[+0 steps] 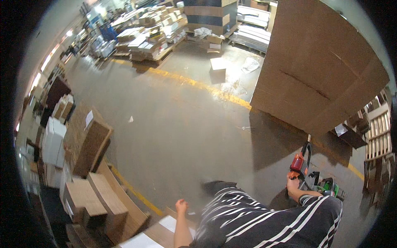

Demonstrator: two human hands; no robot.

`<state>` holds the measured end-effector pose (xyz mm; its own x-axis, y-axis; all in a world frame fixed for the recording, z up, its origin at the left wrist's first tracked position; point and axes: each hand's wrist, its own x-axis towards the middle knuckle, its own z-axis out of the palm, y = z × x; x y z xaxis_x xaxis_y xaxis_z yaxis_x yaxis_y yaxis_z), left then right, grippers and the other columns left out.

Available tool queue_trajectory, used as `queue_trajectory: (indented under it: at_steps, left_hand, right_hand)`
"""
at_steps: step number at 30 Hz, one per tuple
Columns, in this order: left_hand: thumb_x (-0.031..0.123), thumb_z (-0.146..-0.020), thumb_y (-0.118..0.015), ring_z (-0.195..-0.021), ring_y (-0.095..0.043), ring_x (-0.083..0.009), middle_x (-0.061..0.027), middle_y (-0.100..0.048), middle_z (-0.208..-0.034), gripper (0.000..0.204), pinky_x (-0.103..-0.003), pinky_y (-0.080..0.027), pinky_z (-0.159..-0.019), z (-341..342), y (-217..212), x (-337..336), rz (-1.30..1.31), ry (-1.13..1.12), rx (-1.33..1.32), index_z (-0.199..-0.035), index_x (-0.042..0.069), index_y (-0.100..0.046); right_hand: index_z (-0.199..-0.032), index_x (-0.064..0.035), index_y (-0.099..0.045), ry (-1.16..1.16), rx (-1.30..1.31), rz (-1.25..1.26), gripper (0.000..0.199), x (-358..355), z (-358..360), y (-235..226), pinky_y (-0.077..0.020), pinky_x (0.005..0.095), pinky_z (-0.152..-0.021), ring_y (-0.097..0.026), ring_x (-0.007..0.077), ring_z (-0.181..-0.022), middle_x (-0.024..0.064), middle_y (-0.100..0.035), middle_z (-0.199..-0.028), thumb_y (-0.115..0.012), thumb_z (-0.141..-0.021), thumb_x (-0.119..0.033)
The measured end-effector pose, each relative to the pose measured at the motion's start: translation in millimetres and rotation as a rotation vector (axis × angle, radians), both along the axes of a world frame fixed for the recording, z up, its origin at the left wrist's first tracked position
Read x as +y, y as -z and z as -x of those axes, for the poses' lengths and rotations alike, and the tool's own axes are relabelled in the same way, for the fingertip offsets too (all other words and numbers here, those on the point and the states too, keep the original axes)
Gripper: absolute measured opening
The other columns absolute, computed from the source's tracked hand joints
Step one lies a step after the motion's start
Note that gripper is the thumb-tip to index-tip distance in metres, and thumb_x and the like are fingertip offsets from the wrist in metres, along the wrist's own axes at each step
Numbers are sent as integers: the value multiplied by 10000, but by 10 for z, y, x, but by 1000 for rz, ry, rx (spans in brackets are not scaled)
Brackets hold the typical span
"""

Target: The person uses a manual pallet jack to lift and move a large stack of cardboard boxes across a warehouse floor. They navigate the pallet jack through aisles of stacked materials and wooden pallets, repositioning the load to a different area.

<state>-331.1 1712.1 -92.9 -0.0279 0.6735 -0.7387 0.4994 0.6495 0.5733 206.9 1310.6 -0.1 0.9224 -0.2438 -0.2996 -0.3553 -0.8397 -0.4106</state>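
My right hand (293, 184) grips the orange-and-black handle of a pallet jack (301, 164) at the lower right. The jack's green and black body (328, 188) sits just right of that hand. A very large brown cardboard box (318, 70) towers beyond the handle at the upper right. My left hand (180, 205) hangs loosely closed at the lower middle, holding nothing, just above flat cardboard sheets (161, 231). My black-and-white striped shirt fills the bottom edge.
Brown cartons (89, 140) and white boxes (53, 140) are stacked along the left. A yellow floor line (194, 82) crosses the grey concrete. Pallets of flat cardboard (149, 35) stand at the back, wooden pallets (378, 136) at the right edge, a small white box (218, 64) on the floor.
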Motion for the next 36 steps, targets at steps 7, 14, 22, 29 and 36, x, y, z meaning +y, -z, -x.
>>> queue_trajectory:
  at_steps: [7, 14, 22, 29, 36]
  left_hand:
    - [180, -880, -623, -744, -605, -163, -94, -707, -849, 248, -344, -483, -660, 855, 165, 1599, -64, -14, -171, -950, -38, -716]
    - [204, -889, -600, -872, -671, -401, -253, -686, -885, 262, -449, -520, -757, 1012, 565, 3808, -249, 888, 249, -875, -38, -698]
    - [8, -881, -511, -528, -580, -184, -91, -621, -713, 174, -328, -435, -426, -1003, -146, 7756, -99, 413, -60, -1035, 12, -593]
    - [39, -889, -589, -739, -674, -156, -103, -713, -916, 292, -283, -519, -586, -3402, -954, 9741, -298, 820, -337, -1179, 33, -623]
    - [58, -869, -610, -829, -701, -181, -106, -734, -951, 312, -328, -545, -757, -5017, -1613, 10086, -283, 1358, -521, -1176, 72, -662]
  right_hand:
    - [-1247, 56, -516, 120, 84, -224, 848, 2306, 588, 72, -495, 477, -907, -640, 408, -1052, 235, -667, -1106, -839, -693, -500]
    - [-1111, 30, -611, 182, 91, -176, 677, 4301, 1371, -185, -544, 418, -707, -708, 299, -836, 202, -699, -1000, -846, -709, -461]
    - [-907, 4, -641, 57, -41, -45, 458, 6134, 2075, -152, -493, 381, -465, -654, 235, -525, 125, -664, -713, -826, -741, -380]
    - [-949, 23, -681, 167, 4, -253, 536, 8263, 2316, -222, -522, 413, -711, -704, 269, -795, 160, -724, -844, -824, -739, -449]
    - [-876, 6, -681, 178, -76, -423, 471, 10180, 1790, -637, -520, 401, -654, -698, 255, -719, 123, -714, -782, -798, -776, -439]
